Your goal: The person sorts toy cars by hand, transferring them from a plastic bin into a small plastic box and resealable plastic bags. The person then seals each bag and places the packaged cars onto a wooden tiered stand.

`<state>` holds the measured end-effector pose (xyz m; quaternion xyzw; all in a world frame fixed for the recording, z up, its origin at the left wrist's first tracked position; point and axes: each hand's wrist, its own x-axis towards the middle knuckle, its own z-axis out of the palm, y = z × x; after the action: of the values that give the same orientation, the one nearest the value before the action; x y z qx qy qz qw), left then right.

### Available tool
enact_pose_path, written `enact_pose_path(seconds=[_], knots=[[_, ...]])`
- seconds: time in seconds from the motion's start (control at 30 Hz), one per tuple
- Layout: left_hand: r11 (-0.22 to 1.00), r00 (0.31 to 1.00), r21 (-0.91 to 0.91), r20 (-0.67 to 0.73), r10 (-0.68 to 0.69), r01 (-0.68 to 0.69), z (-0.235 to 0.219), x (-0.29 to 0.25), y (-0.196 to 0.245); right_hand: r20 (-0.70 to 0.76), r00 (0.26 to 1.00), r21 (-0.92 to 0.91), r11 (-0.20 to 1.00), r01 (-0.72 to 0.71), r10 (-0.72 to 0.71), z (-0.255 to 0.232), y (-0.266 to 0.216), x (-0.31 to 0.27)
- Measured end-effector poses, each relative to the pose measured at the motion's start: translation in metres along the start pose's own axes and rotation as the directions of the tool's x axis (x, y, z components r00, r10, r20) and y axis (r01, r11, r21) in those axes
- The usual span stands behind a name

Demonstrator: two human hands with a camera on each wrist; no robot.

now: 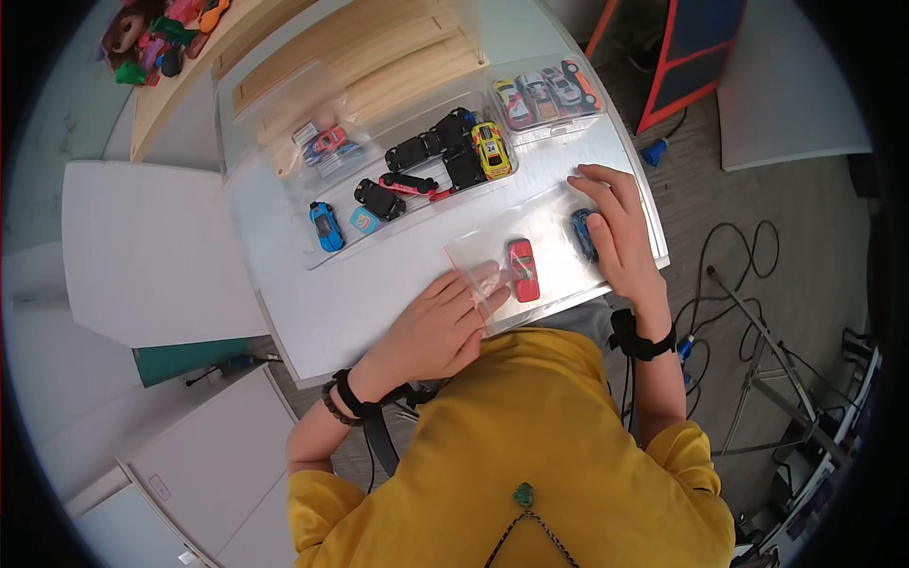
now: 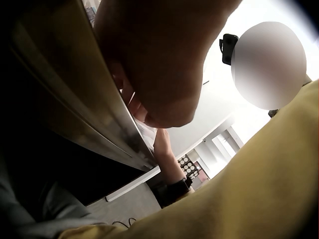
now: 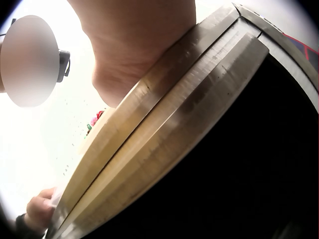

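A clear plastic bag [image 1: 554,275] lies flat at the table's front right. My left hand [image 1: 437,317] rests palm down at the bag's left edge, its extended fingertips overlapped by the plastic. Just beyond those fingertips is a red toy car [image 1: 523,270], within the bag's outline. At the bag's right side my right hand [image 1: 617,232] rests with fingers spread forward and thumb over a blue toy car [image 1: 582,234], which is partly hidden. Both wrist views show mostly the heels of the left hand [image 2: 154,64] and right hand [image 3: 142,45] at the table edge.
Behind the hands stands a clear tray [image 1: 417,217] with several toy cars, some upside down. A yellow car [image 1: 490,150] sits at its right end. Farther back are a clear box [image 1: 559,124] of cars and a wooden rack [image 1: 350,62]. Cables [image 1: 748,256] lie on the floor.
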<state>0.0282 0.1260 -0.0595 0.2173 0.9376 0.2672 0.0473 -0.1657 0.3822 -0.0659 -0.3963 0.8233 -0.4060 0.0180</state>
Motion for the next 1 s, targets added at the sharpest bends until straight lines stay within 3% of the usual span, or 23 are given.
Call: enact_pose_path(seconds=[0.1,0.33,0.4,0.53,0.6,0.83,0.9,1.0], knots=[[0.996,0.997,-0.094,0.076,0.017,-0.01,-0.01,-0.001,0.0,0.004,1.0,-0.012,1.0,0.01,-0.01,-0.001,0.0,0.001],[0.996,0.988,-0.059,0.135,0.073,-0.066,-0.016,0.022,0.002,-0.008,1.0,-0.001,1.0,0.026,-0.026,0.001,0.002,0.0],[0.997,0.973,-0.077,0.225,0.043,-0.026,-0.019,0.034,0.006,-0.013,0.999,0.002,0.999,0.032,-0.032,0.001,0.002,0.001],[0.997,0.975,-0.078,0.221,0.021,-0.004,-0.014,0.032,0.004,-0.035,0.999,0.018,0.999,0.029,-0.029,-0.001,0.004,-0.001],[0.997,0.993,-0.081,0.112,0.026,-0.017,-0.012,0.025,-0.002,-0.051,0.999,0.069,0.998,-0.01,0.013,0.001,0.006,-0.003],[0.995,0.992,-0.098,0.129,-0.002,0.014,-0.017,0.042,0.0,-0.039,0.995,0.178,0.981,-0.08,0.088,-0.002,0.003,-0.002],[0.992,0.993,-0.098,0.08,0.087,-0.079,-0.02,0.051,0.001,-0.05,0.995,0.179,0.981,-0.071,0.081,-0.002,0.003,-0.003],[0.987,0.992,-0.127,0.069,0.102,-0.093,-0.019,0.056,0.0,-0.059,0.995,0.187,0.98,-0.064,0.076,-0.002,0.002,-0.003]])
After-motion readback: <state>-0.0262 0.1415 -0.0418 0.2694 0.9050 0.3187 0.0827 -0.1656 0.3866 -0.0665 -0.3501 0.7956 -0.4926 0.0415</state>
